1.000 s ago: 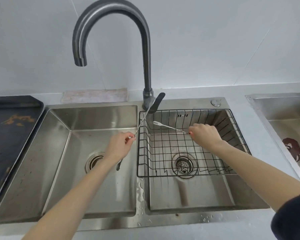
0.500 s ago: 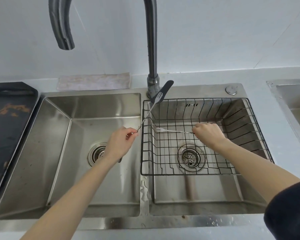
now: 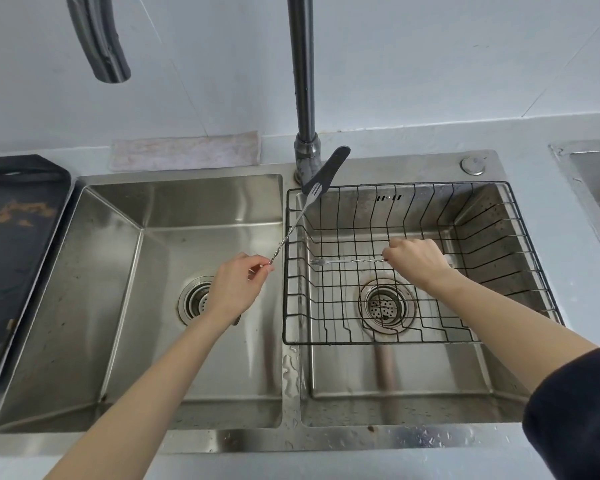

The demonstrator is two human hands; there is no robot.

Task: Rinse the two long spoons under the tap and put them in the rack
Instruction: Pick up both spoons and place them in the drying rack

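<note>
My left hand (image 3: 236, 289) pinches the end of one long twisted-handle spoon (image 3: 293, 226), whose forked tip points up and right toward the tap handle. My right hand (image 3: 418, 263) grips the second long spoon (image 3: 347, 261), which lies nearly level low inside the black wire rack (image 3: 286, 271), forked tip pointing left. The rack sits in the right basin. High above the left basin hangs the dark tap spout (image 3: 104, 46); no water runs.
The steel double sink (image 3: 118, 341) has a drain in each basin. A dark tap handle (image 3: 328, 168) slants over the rack's back left corner. A black tray (image 3: 11, 244) lies at the left, a pale cloth (image 3: 184, 154) by the wall, another sink (image 3: 593, 174) far right.
My right hand has lowered its spoon from a slant to almost level inside the rack. My left hand stays put with its spoon. The view has tilted downward.
</note>
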